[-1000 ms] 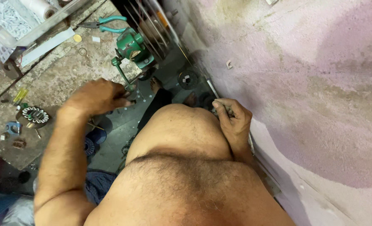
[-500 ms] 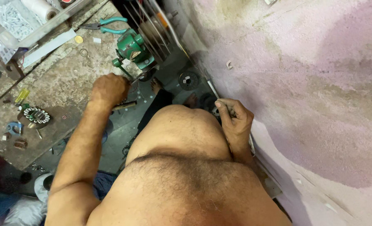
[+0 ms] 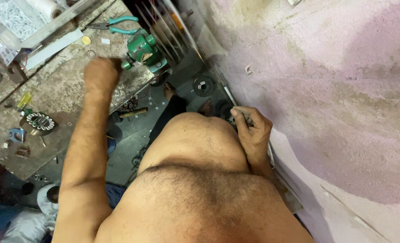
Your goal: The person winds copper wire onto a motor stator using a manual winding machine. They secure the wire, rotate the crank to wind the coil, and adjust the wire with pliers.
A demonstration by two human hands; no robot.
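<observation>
Fingers, left: curled into a loose fist on the left hand (image 3: 102, 74), knuckles up, pressed against the crank side of the small green bench machine (image 3: 145, 50); motion blur hid whether a handle sat inside the fist, so the grasp could not be told for certain.
Fingers, right: clenched on the right hand (image 3: 252, 130), closed round a thin pale rod (image 3: 230, 96) that ran up and away along the foot of the wall.
Green machine: stood at the near edge of the worn workbench (image 3: 60, 90), probably so that its crank side could hang free over the gap.
Rod: held low beside the belly, close to the stained pink wall (image 3: 335, 90), kept parallel to it.
Bench clutter: teal-handled pliers (image 3: 114, 24) lay behind the machine; a round wound stator (image 3: 40, 121) sat well apart, near the bench's front corner.
Open room: a narrow strip of grey floor (image 3: 132, 139) ran between bench and wall, crowded by the person's own feet and a dark round part (image 3: 204, 85).
Edges: the bench edge bounded the left arm, and the wall hemmed in the right.
</observation>
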